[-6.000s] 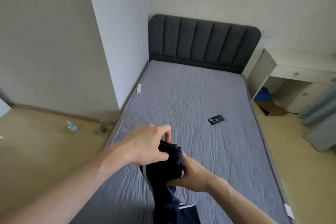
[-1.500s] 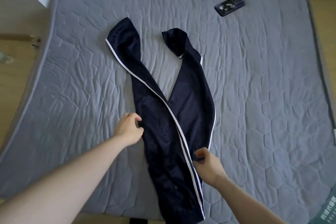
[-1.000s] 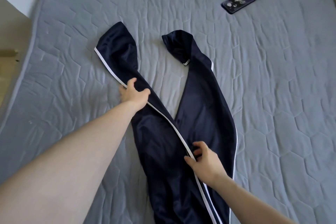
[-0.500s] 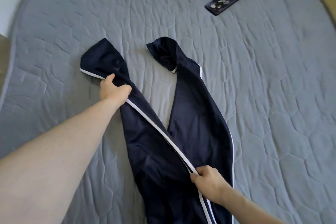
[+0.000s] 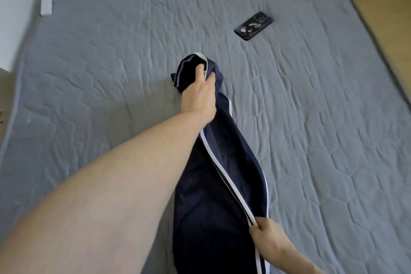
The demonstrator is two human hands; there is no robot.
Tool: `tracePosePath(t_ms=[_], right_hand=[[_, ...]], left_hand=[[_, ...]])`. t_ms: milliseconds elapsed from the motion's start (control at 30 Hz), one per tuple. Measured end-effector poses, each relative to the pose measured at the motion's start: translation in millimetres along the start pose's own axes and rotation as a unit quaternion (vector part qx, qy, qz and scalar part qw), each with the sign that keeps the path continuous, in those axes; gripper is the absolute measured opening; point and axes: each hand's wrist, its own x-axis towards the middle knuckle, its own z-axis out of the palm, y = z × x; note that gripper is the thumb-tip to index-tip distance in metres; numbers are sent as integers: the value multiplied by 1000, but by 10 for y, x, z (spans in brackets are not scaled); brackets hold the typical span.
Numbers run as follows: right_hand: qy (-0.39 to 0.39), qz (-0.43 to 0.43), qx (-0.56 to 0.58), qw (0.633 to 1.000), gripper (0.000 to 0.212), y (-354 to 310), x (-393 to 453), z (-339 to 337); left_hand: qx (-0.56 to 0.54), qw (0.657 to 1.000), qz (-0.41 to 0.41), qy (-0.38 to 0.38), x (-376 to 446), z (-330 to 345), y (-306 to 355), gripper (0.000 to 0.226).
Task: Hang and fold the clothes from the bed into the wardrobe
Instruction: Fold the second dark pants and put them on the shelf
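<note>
Navy track trousers (image 5: 213,202) with white side stripes lie lengthwise on the grey quilted mattress (image 5: 111,73). One leg is laid over the other, so they form a single long strip. My left hand (image 5: 200,93) grips the cuff end of the upper leg at the far end of the strip. My right hand (image 5: 266,238) pinches the white-striped edge near the bottom of the view. The waist end runs out of frame below.
A dark phone (image 5: 253,25) lies on the mattress beyond the trousers to the right. A white tag (image 5: 46,3) sits at the mattress's left edge by the wall. Wooden floor (image 5: 389,24) shows past the right edge.
My left hand has carried the left trouser leg rightwards and laid it over the right leg. The V shape is gone. My right hand still holds the striped edge.
</note>
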Motion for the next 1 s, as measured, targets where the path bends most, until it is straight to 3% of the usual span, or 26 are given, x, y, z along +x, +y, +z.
tracePosePath(t_ms=[33, 167, 267, 333, 467, 533, 600, 667, 733, 767, 867, 933, 1000], right_hand=[[5, 4, 0, 1000, 21, 44, -5, -15], [35, 18, 3, 999, 14, 242, 7, -20], [63, 29, -4, 998, 16, 386, 58, 26], [68, 39, -4, 997, 18, 448, 87, 82], [68, 49, -1, 996, 19, 470, 127, 195], [67, 49, -10, 997, 19, 456, 145, 202], [61, 46, -18, 997, 18, 454, 149, 185], [56, 42, -26, 997, 17, 470, 139, 150], [57, 38, -41, 997, 18, 488, 115, 112], [56, 41, -42, 997, 19, 493, 102, 97], [47, 66, -34, 996, 18, 499, 87, 68], [40, 86, -29, 995, 18, 500, 83, 40], [34, 114, -25, 993, 22, 524, 85, 11]], left_hand=[[-3, 999, -20, -45, -10, 97, 101, 70], [-120, 961, -64, -241, -209, 555, 254, 106], [-156, 945, -38, -283, -402, 793, 179, 105], [-170, 956, -26, -238, -464, 858, 129, 95], [-188, 981, -33, 34, -357, 712, 184, 58], [-181, 980, -28, 81, -251, 605, 222, 61], [-180, 983, 39, 24, -192, 580, 264, 75], [-204, 965, 105, -127, -210, 586, 352, 94], [-219, 947, 117, -205, -308, 666, 418, 101], [-246, 945, 97, -193, -386, 716, 426, 97], [-313, 948, 7, -59, -699, 848, 302, 73], [-260, 964, -51, -4, -921, 939, 94, 66], [-203, 970, -130, -22, -1148, 1020, -153, 66]])
